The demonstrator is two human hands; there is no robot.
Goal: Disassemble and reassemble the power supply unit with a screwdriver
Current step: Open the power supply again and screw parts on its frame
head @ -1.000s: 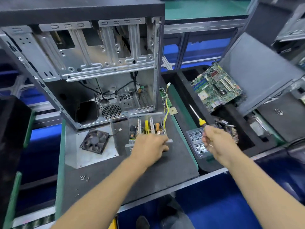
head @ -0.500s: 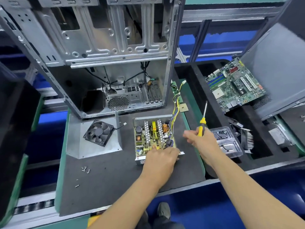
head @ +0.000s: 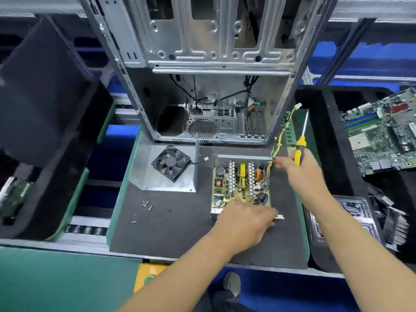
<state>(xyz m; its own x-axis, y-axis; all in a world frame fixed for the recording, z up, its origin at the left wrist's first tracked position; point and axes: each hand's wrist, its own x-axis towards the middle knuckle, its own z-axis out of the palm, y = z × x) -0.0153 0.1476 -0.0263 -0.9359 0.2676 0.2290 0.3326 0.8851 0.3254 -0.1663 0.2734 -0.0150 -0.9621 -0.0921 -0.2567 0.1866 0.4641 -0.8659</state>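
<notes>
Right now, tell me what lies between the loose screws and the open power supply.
Head view: only bare dark mat lies between the loose screws and the open power supply.

The power supply [head: 242,185] sits on the mat [head: 171,230] before the case [head: 209,70], fan [head: 171,162] to its left, screws [head: 146,204] further left.

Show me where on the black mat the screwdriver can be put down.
Free: the mat in front, between the loose screws and the left hand; also the strip right of the power supply, under the right hand. Crowded: the back, with the fan plate and the case.
</notes>
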